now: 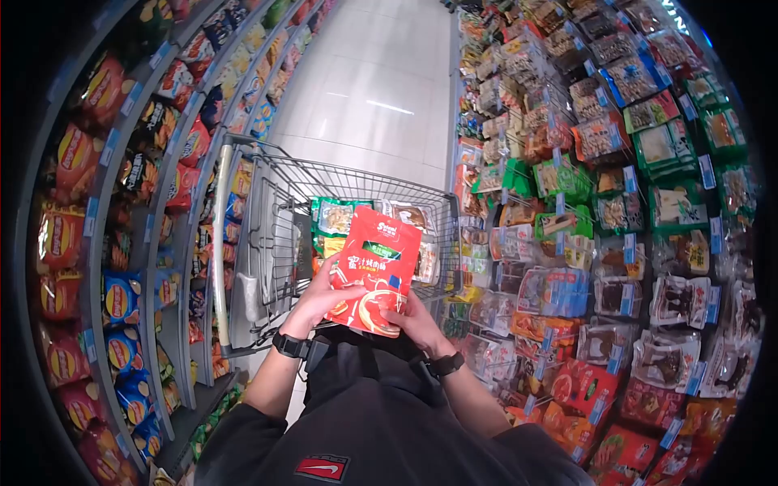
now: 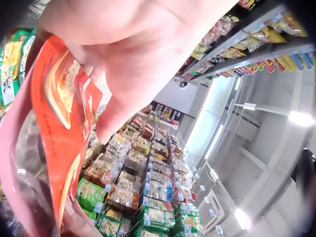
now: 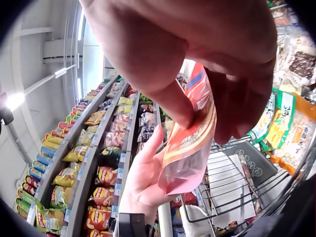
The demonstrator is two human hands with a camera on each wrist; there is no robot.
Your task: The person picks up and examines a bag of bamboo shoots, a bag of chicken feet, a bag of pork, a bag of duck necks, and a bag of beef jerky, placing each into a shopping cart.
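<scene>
A red snack pouch point(image 1: 377, 259) with Chinese lettering and a food picture is held up in front of the body, over the cart. My left hand point(image 1: 326, 296) grips its left side, thumb across the front. At the lower right edge my right hand point(image 1: 415, 320) pinches it, the thumb point(image 3: 170, 106) pressing the printed face and the fingers behind. In the left wrist view the pouch point(image 2: 61, 123) is seen from its side, with the left thumb near its edge. Beneath it, the wire shopping cart point(image 1: 279, 182) carries several packets, including a green-edged bag point(image 1: 324, 212).
Shelves of chip bags point(image 1: 77, 158) line the left side of the aisle. On the right hang many packaged snacks point(image 1: 600, 138) with blue price tags. The cart's handle bar point(image 1: 221, 251) is at the left, and pale tiled floor point(image 1: 365, 89) runs ahead.
</scene>
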